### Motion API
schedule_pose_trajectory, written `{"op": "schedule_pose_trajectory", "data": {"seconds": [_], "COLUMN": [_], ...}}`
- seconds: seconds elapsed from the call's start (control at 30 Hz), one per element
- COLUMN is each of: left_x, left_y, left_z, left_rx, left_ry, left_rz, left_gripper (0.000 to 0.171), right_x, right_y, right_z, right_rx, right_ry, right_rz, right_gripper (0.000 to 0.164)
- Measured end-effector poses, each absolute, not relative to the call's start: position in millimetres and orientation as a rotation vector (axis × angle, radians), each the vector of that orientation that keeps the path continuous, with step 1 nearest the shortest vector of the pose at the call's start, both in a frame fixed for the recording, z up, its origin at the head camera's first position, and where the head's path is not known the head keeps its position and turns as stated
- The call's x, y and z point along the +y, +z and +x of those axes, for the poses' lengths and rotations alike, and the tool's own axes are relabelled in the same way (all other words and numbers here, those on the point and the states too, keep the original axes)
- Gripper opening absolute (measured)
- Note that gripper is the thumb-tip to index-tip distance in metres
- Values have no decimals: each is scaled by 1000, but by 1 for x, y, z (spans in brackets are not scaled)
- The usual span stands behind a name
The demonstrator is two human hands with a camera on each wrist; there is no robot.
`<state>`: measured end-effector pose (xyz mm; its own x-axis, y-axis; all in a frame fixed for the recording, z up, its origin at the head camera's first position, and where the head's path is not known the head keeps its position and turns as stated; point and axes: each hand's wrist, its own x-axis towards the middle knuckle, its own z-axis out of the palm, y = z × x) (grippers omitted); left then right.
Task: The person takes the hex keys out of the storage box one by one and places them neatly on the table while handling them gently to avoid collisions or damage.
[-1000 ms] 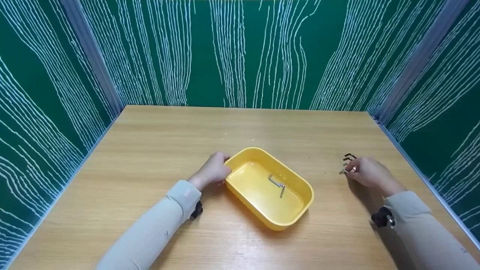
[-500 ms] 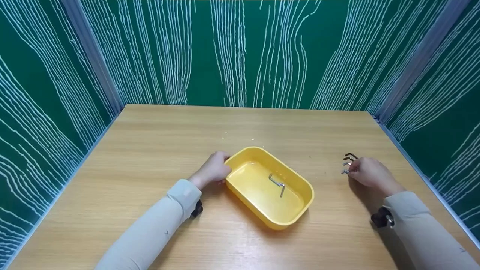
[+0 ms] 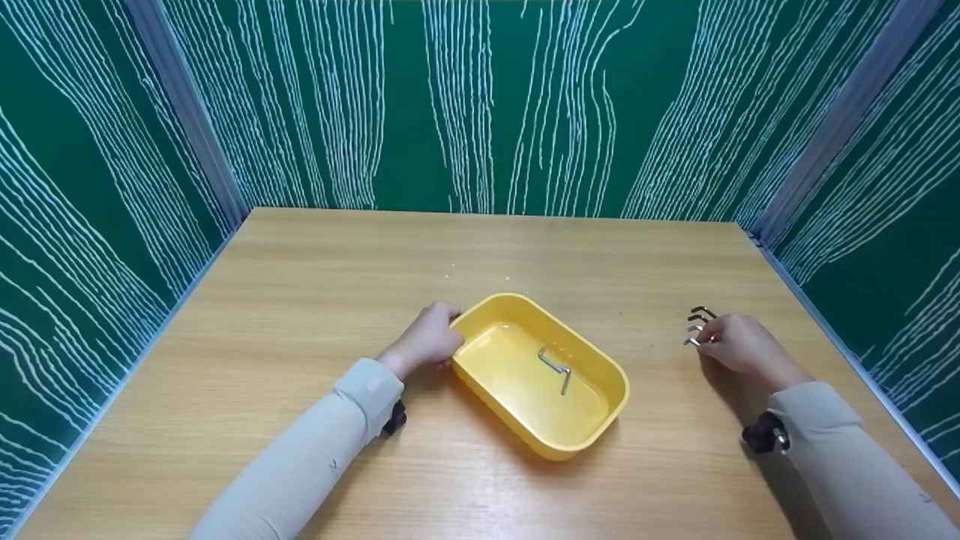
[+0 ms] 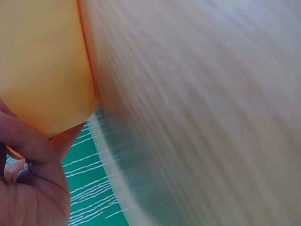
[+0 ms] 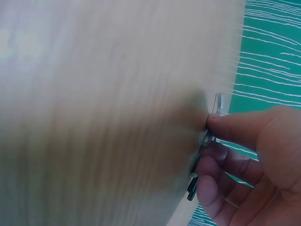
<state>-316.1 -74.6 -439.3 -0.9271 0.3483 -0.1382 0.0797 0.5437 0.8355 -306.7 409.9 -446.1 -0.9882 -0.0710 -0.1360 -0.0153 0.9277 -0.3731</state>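
Observation:
A yellow plastic bin [image 3: 499, 379] sits at an angle on the table, with two silver hex keys [image 3: 553, 364] lying inside it. My left hand [image 3: 429, 337] grips its left corner, thumb over the rim; curled fingers show below the bin in the left wrist view. To the right, my right hand [image 3: 739, 343] pinches a silver hex key [image 3: 691, 342], the nearest of a short row. Behind it in the row are dark hex keys [image 3: 703, 310] and another silver one [image 3: 694, 328], their long arms partly hidden by the hand. Thumb and fingertips [image 5: 218, 121] are at the metal in the right wrist view.
The wooden table [image 3: 300, 285] is bounded by green walls [image 3: 420, 150] with white wavy lines at the back and sides. A few tiny pale specks [image 3: 453, 265] lie on the wood behind the bin. Black wrist cameras [image 3: 765, 433] hang under both sleeves.
The silver hex key's visible end has shifted and turned slightly at the right fingertips. The left hand and bin have stayed in place.

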Motion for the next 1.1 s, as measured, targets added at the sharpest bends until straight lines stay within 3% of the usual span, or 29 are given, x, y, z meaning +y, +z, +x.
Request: {"op": "schedule_pose_trajectory", "data": {"seconds": [0.3, 0.67, 1.1], "left_x": [-75, -73, -73], "left_y": [-441, -441, -439], "left_z": [-318, -319, -318], "left_rx": [2495, 2500, 2512], "left_ry": [1325, 1327, 1303], "left_rz": [365, 332, 322], "left_gripper": [42, 46, 41], "right_x": [408, 394, 365], "right_y": [-439, -412, -388], "right_z": [-305, -305, -307], "right_rx": [2971, 2893, 2990], "right_ry": [-578, -655, -624], "right_rz": [-106, -5, -120], "right_gripper": [16, 33, 34]}}
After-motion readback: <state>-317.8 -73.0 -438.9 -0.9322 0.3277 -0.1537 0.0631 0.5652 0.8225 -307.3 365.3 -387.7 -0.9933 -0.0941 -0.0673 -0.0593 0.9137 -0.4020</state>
